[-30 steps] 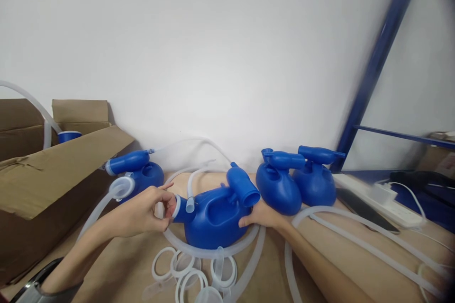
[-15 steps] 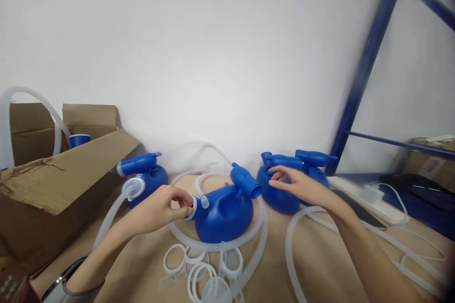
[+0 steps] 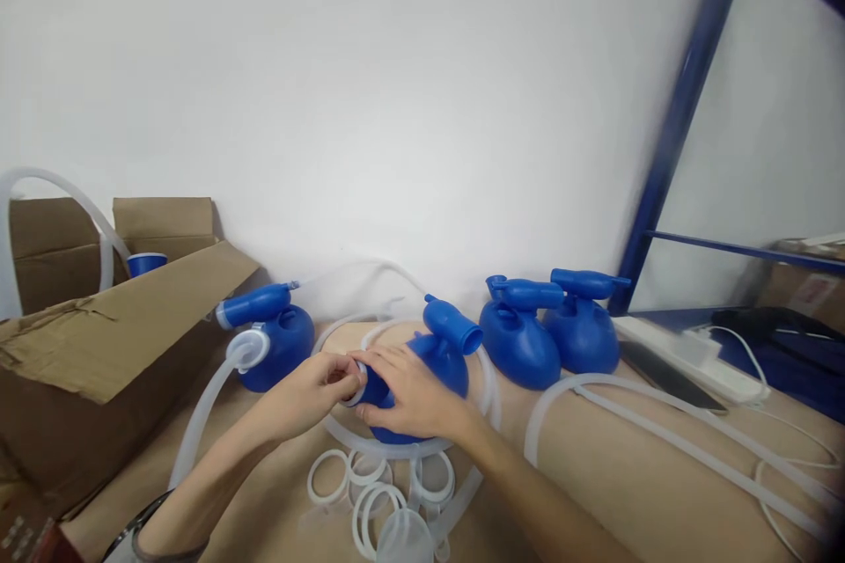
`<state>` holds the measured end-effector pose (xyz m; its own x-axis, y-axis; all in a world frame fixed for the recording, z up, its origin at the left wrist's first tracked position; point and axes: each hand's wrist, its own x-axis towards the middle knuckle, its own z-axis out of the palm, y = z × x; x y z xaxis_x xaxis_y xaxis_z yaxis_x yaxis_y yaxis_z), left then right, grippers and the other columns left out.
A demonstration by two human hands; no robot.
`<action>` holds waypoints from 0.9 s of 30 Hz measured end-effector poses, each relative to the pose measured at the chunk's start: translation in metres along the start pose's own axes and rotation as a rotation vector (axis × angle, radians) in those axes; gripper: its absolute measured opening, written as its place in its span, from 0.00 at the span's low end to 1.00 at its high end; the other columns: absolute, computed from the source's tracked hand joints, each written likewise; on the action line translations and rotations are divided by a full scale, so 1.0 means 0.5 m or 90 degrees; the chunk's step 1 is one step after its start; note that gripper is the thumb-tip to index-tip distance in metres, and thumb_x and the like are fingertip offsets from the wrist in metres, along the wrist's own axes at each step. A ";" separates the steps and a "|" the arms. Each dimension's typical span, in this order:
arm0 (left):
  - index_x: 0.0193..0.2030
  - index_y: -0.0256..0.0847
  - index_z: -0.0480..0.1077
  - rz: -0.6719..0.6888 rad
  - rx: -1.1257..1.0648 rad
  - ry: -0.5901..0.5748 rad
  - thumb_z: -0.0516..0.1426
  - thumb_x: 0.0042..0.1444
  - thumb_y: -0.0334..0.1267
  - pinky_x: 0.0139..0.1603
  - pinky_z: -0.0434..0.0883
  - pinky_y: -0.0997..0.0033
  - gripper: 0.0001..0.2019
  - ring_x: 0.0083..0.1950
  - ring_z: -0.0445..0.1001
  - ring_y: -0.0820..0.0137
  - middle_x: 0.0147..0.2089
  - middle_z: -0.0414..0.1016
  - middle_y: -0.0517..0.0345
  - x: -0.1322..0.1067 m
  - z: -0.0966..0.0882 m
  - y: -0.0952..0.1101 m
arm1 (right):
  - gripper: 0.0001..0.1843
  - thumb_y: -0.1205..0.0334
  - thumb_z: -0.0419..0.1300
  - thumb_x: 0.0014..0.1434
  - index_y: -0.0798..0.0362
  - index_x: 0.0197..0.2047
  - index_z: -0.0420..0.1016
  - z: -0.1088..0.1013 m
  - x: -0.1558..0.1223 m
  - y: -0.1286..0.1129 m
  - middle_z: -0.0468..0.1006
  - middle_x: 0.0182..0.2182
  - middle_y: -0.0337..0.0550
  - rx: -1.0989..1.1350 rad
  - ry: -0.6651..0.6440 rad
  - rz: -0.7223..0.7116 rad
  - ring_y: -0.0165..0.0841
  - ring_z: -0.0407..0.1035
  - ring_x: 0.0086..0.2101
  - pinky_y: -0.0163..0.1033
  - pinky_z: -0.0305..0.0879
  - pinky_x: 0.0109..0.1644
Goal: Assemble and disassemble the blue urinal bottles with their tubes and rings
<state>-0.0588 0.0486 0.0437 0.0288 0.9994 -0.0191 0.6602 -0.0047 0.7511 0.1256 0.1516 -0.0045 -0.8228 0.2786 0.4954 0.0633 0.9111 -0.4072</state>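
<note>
In the middle of the table lies a blue plastic urinal bottle [image 3: 454,372], a blue funnel-shaped piece [image 3: 454,325] on top of it. My left hand [image 3: 320,391] pinches the white ring [image 3: 360,389] at the bottle's mouth with thumb and fingers. From the other side, my right hand [image 3: 415,391] lies over the bottle's neck, fingers curled around it and fingertips close to the ring; it covers much of the bottle. Just in front are several loose white rings [image 3: 328,477] and translucent caps [image 3: 404,537] in a pile.
More blue bottles stand at the right [image 3: 521,343] and left [image 3: 283,347], the left one with a hose [image 3: 202,422]. An open cardboard box [image 3: 119,325] occupies the left side. At right are clear tubing [image 3: 687,440], a phone [image 3: 666,376], a white power strip [image 3: 700,361] and a blue frame [image 3: 679,123].
My right hand has moved left from near the right-hand bottles onto the middle bottle's neck. My left hand stays at the mouth with the ring.
</note>
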 end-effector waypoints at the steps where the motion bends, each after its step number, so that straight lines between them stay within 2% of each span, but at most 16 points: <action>1: 0.32 0.42 0.68 0.002 -0.003 -0.003 0.53 0.59 0.57 0.40 0.62 0.64 0.19 0.37 0.63 0.65 0.33 0.66 0.61 0.001 0.002 -0.002 | 0.36 0.60 0.70 0.61 0.49 0.69 0.65 -0.003 -0.002 0.001 0.74 0.64 0.51 -0.007 -0.001 -0.005 0.47 0.66 0.64 0.54 0.57 0.70; 7: 0.34 0.42 0.67 0.016 -0.009 -0.020 0.52 0.62 0.53 0.41 0.62 0.64 0.16 0.38 0.64 0.64 0.35 0.68 0.61 0.007 0.006 -0.010 | 0.30 0.55 0.62 0.71 0.50 0.72 0.63 -0.006 -0.006 0.004 0.74 0.64 0.52 -0.041 -0.015 -0.017 0.47 0.66 0.63 0.54 0.58 0.69; 15: 0.28 0.43 0.61 0.028 -0.019 -0.044 0.53 0.58 0.50 0.38 0.59 0.68 0.14 0.35 0.58 0.68 0.31 0.62 0.64 0.011 -0.004 0.007 | 0.28 0.52 0.62 0.73 0.50 0.71 0.63 -0.003 -0.007 0.010 0.75 0.62 0.49 -0.038 -0.008 -0.013 0.45 0.67 0.62 0.52 0.57 0.69; 27: 0.28 0.43 0.62 0.032 -0.025 -0.041 0.53 0.59 0.53 0.38 0.59 0.68 0.17 0.35 0.58 0.68 0.31 0.61 0.64 0.007 -0.003 0.013 | 0.27 0.57 0.63 0.73 0.49 0.71 0.64 -0.012 -0.007 -0.005 0.76 0.61 0.48 0.020 -0.031 0.026 0.43 0.67 0.60 0.51 0.54 0.67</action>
<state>-0.0554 0.0520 0.0494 0.1101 0.9937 -0.0230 0.6265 -0.0514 0.7777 0.1319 0.1501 -0.0004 -0.8461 0.2995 0.4410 0.0801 0.8893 -0.4503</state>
